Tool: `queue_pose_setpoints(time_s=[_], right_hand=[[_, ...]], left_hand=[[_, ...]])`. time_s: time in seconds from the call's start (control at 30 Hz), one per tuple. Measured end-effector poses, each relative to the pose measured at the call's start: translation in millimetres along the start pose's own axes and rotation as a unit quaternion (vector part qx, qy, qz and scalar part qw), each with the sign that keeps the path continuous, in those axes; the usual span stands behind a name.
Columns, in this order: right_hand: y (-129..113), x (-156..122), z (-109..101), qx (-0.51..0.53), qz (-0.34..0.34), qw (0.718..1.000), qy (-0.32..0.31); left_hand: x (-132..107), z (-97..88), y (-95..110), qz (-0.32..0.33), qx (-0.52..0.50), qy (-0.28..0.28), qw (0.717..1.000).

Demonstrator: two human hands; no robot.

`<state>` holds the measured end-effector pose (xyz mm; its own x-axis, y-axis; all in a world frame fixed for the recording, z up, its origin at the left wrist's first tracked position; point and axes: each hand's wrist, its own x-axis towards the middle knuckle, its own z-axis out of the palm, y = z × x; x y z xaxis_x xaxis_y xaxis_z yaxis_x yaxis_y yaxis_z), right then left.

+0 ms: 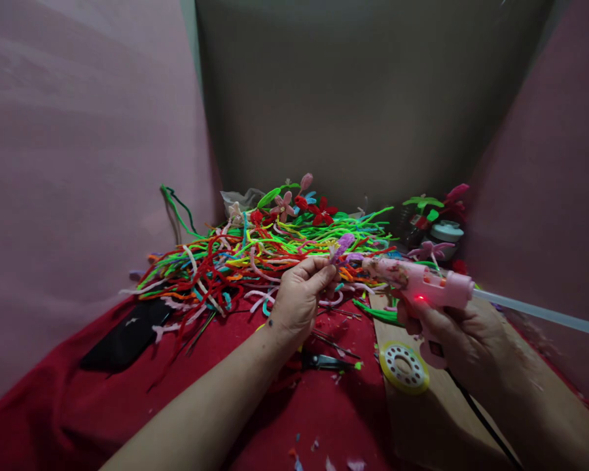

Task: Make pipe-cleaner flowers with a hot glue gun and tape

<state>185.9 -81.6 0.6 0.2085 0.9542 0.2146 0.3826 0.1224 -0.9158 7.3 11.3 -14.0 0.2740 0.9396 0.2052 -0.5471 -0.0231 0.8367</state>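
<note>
Between the thumb and fingers of my left hand (307, 288) is a small purple pipe-cleaner flower (344, 244), with a yellowish tuft beside its petals. My right hand (451, 327) is wrapped round the grip of a pink hot glue gun (412, 280), whose small red light is lit. The gun points left, its stained nozzle close to the purple petals; whether it touches them I cannot tell. A long translucent glue stick (540, 311) sticks out of the gun's back end.
A heap of colourful pipe cleaners (216, 265) and finished flowers (322, 210) lies behind my hands. On the red cloth (177, 418) are a black pouch-like item (127, 337) and dark-bladed scissors (326, 362). A yellow tape roll (404, 367) rests on a wooden board (422, 425); a lidded jar (446, 232) stands back right.
</note>
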Motion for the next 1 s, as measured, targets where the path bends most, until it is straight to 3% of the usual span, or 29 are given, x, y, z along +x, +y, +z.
queue_pose_setpoints(time_s=[0.2,0.37,0.67,0.77,1.0], right_hand=[[-1.3,-0.5,1.3,-0.004,-0.018,0.999,0.027],[0.6,0.8,-0.8,0.024,0.013,1.000,-0.016],[0.9,0.0,0.5,0.033,0.018,0.999,0.012],[1.8,0.2,-0.4,0.032,0.029,0.999,-0.012],[0.9,-1.8,-1.8,0.001,-0.008,1.000,-0.012]], left_hand=[[-0.4,-0.4,-0.7,0.004,-0.004,-0.005,1.000],[-0.4,0.8,-0.5,0.003,-0.003,-0.003,1.000],[-1.0,1.9,1.0,0.003,-0.008,0.002,1.000],[-1.0,1.2,0.4,0.004,-0.004,-0.002,1.000],[0.2,-1.1,-2.7,0.008,0.001,-0.007,1.000]])
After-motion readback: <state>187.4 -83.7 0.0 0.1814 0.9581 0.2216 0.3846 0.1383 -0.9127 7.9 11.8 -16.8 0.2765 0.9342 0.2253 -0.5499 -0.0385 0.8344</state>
